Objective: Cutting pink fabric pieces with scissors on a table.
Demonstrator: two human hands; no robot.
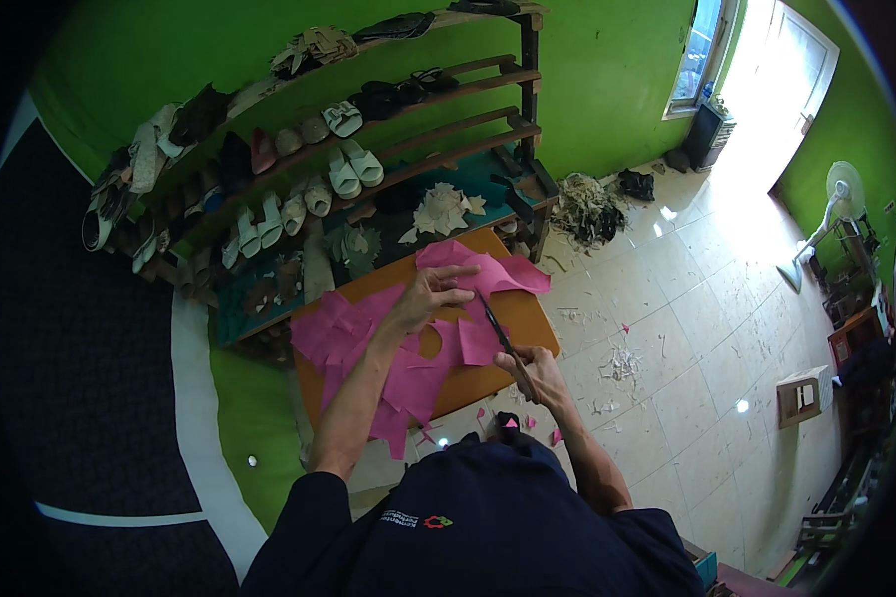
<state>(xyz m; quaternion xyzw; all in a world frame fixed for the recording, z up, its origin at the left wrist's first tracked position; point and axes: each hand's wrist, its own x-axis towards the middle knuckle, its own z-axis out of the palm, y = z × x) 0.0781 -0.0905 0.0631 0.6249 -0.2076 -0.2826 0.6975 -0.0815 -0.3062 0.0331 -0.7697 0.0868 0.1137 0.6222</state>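
Observation:
My right hand grips a pair of dark scissors, its long blades pointing up and left. The blade tips reach the lower edge of a pink sheet, which is bent and partly raised above the table. My left hand holds this sheet near its left side, with fingers and thumb around the material. Below and left of my hands lie several cut pink pieces, overlapping one another. One squarish pink piece sits beside the scissors. All rest on an orange-brown table.
Behind the table stands a wooden shoe rack with several shoes and sandals. Scraps litter the tiled floor, and a heap of offcuts lies beside the rack. A white fan stands at the right.

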